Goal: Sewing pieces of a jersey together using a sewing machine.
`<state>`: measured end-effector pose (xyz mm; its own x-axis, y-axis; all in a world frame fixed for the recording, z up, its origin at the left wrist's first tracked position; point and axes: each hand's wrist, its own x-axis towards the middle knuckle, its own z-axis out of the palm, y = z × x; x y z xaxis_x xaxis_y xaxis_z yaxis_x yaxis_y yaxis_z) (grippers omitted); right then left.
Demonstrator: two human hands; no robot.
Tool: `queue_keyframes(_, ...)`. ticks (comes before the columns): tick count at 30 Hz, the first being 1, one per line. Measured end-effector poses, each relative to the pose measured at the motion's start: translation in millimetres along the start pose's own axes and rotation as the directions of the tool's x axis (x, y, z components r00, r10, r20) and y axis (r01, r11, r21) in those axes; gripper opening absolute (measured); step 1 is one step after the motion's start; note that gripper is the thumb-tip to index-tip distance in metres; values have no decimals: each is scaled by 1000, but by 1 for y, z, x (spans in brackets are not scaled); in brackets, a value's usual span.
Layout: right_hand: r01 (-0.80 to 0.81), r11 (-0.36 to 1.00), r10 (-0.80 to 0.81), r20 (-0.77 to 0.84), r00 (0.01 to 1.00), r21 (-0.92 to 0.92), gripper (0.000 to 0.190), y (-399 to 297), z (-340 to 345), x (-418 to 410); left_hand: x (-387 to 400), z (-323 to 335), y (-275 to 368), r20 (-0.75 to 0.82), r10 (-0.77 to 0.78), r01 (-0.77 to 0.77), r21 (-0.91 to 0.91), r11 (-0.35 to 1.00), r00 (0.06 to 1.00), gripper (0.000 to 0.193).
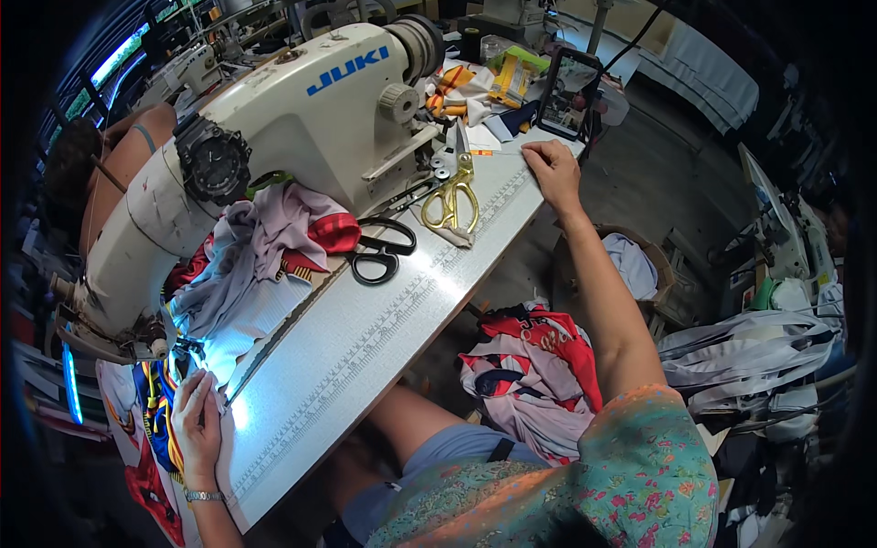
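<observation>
A white Juki sewing machine [322,116] stands on a pale table [356,342] with a ruler scale along its front edge. My left hand [197,418] is at the lit needle area, fingertips together; whether they pinch anything is hidden. Grey and red fabric [274,233] is bunched under the machine's arm, beside that hand. Over at the table's far right corner is my right hand [556,171], its fingers curled on or just above the surface. I cannot tell if it holds something thin. A smartphone [567,92] stands propped just beyond it.
Black-handled scissors [380,250] and gold-handled scissors [452,202] lie on the table, near metal bobbins [440,168]. Red and pale garments [527,377] are heaped below the table's right side. A cardboard box [661,267] holds white cloth. Another person [127,164] is behind the machine.
</observation>
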<state>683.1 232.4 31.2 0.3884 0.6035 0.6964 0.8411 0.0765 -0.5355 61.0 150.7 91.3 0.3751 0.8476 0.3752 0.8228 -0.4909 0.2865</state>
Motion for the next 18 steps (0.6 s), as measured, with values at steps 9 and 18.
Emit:
queue_keyframes(9, -2, 1000, 2, -3, 1000, 23, 16, 3, 2, 2, 0, 1, -2, -9, -23, 23, -25, 999, 1000, 24)
queue_keyframes(18, -7, 1000, 7, -14, 1000, 5, 16, 3, 2, 1, 1, 2, 1, -37, -21, 19, -45, 999, 999, 23)
